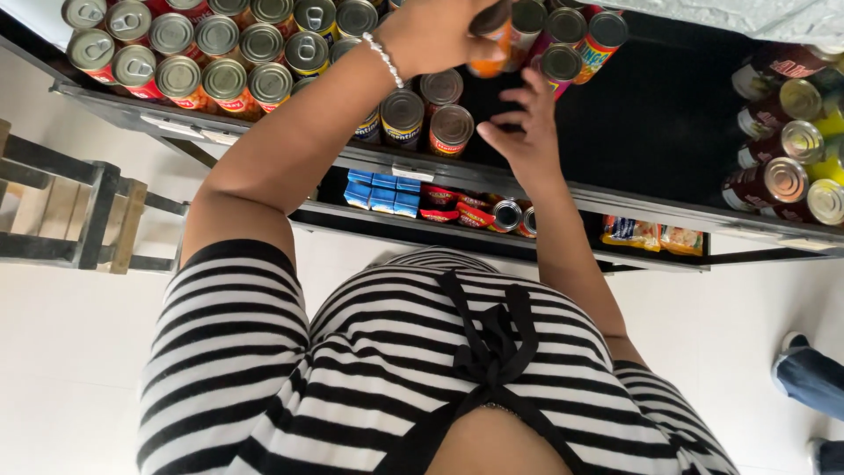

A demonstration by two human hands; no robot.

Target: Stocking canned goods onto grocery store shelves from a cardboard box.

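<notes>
My left hand [437,35], with a beaded bracelet on the wrist, is raised at the top of the view and closed around an orange can [486,48] at the shelf. My right hand [525,132] is just below it with its fingers spread and nothing in it. Its fingertips are close to a pink-labelled can [560,66] and to the silver-topped cans [451,129] lying on their sides. Several more cans [224,62] fill the black shelf [132,110] in rows on the left. My striped top covers the bottom of the view.
A lower shelf holds blue packets [382,192], red packets [450,207], two cans [507,215] and yellow packets [651,234]. Dark cans [778,180] are stacked at the right. A wooden frame [97,215] stands at the left. Another person's leg and shoe [804,369] are at the lower right.
</notes>
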